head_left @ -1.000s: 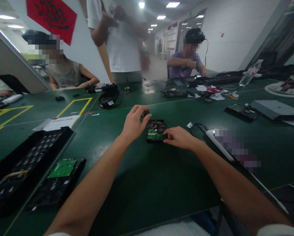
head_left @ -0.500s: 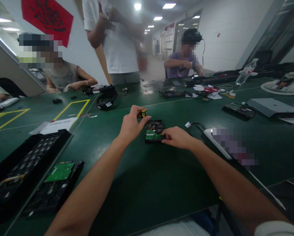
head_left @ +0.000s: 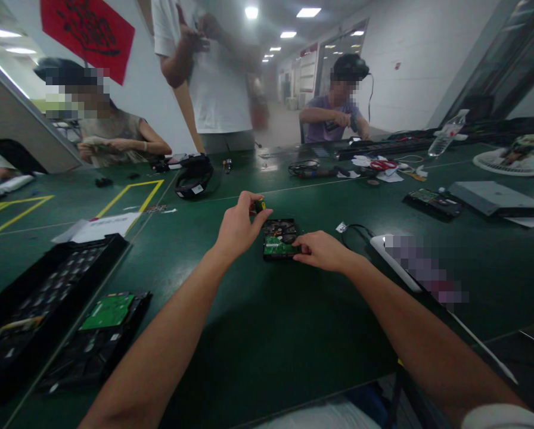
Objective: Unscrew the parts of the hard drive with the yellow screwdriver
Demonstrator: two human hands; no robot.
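A hard drive (head_left: 279, 245) with a green circuit board lies flat on the green table in front of me. My right hand (head_left: 317, 250) pinches its right edge, thumb and fingers closed. Just above the drive's far left corner, my left hand (head_left: 244, 221) grips a small black-and-yellow object (head_left: 260, 205) between thumb and fingers. Most of that object is hidden by the fingers, so its kind is unclear. Its lower end does not show clearly.
Left of me lie a long black tray (head_left: 47, 292) and a black drive assembly (head_left: 108, 313). A white power strip (head_left: 394, 262) is at right, beyond it another hard drive (head_left: 434, 202) and a grey metal case (head_left: 499, 196). A bottle (head_left: 448, 134) stands farther back. Co-workers are across the table.
The black-and-yellow object has turned slightly in my left hand, showing less yellow. My right hand and the hard drive have stayed put. The co-worker at left has raised their hands.
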